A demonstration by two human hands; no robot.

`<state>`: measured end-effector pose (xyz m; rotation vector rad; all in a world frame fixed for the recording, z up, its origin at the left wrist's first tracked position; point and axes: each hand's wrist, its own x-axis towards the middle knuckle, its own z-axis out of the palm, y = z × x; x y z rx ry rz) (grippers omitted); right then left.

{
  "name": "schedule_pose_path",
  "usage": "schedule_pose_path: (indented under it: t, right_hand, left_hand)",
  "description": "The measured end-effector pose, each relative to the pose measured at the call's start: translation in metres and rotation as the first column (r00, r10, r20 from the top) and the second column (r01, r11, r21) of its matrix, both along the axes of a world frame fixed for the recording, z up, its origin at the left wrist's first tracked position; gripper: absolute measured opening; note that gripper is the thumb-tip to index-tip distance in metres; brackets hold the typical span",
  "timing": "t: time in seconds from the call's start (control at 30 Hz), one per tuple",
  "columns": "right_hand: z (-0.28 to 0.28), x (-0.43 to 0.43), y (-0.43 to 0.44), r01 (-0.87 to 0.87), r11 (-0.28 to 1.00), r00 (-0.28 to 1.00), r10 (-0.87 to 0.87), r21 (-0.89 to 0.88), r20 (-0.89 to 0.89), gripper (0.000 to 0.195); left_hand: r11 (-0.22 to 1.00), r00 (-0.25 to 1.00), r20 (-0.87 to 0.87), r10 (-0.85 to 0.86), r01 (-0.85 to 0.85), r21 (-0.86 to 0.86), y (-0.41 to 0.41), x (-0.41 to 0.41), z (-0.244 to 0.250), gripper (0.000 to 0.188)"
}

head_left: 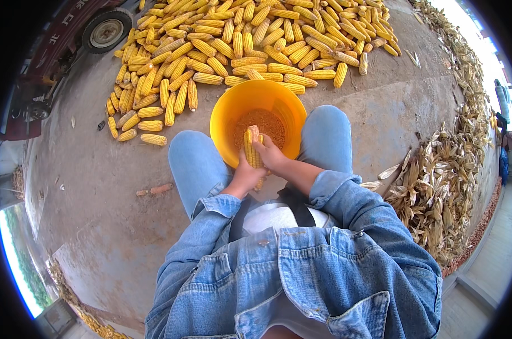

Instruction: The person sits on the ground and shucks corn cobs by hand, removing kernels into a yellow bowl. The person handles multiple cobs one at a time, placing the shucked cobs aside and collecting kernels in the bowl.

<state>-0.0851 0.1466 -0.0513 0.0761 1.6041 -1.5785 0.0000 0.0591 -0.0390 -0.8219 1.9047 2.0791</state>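
An ear of corn [252, 150] with yellow kernels is held upright over the near rim of a yellow plastic bucket [223, 131]. Kernels are gone from part of its top, where pale cob shows. My left hand [248, 173] grips its lower part, on the picture's left. From the right, my right hand [271, 153] presses against its upper side. Loose reddish-orange kernels [260, 120] lie in the bottom of the bucket, which stands between my knees.
A large pile of corn ears [239, 40] lies beyond the bucket. Dry husks [438, 195] are heaped at right. Bare cob pieces [160, 189] lie on the concrete floor [112, 203] at left. A vehicle wheel [106, 34] stands at upper left.
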Motion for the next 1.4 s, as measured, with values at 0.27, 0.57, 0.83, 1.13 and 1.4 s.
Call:
schedule_pose_path:
  t: [0.27,0.57,0.83,1.13,1.4]
  right_hand:
    - [-0.017,0.004,-0.003,0.127,0.987,0.992,-0.124,-0.102,0.033,0.047]
    - [-0.026,-0.007,-0.002,0.063,0.997,0.998,-0.063,-0.054,0.005,0.04]
    - [-0.004,-0.014,0.005,0.097,0.923,0.948,0.028,-0.373,0.316,0.039]
    - [-0.005,-0.016,0.007,0.106,0.948,0.952,-0.01,-0.299,0.306,0.037]
    - [0.02,-0.019,0.009,0.167,0.825,0.889,0.111,-0.54,0.445,0.047]
  left_hand:
    - [0.999,0.995,-0.102,-0.023,0.019,-0.044,-0.002,0.002,-0.015,0.09]
    - [0.999,0.995,-0.092,-0.047,0.047,-0.008,-0.003,0.003,-0.002,0.096]
    - [0.998,0.999,-0.016,-0.051,0.051,0.027,-0.011,0.002,0.01,0.097]
    - [0.997,0.995,-0.067,-0.071,0.069,-0.027,-0.013,0.005,0.004,0.092]
    - [0.976,1.0,0.001,0.031,-0.03,0.216,-0.016,0.002,0.018,0.082]
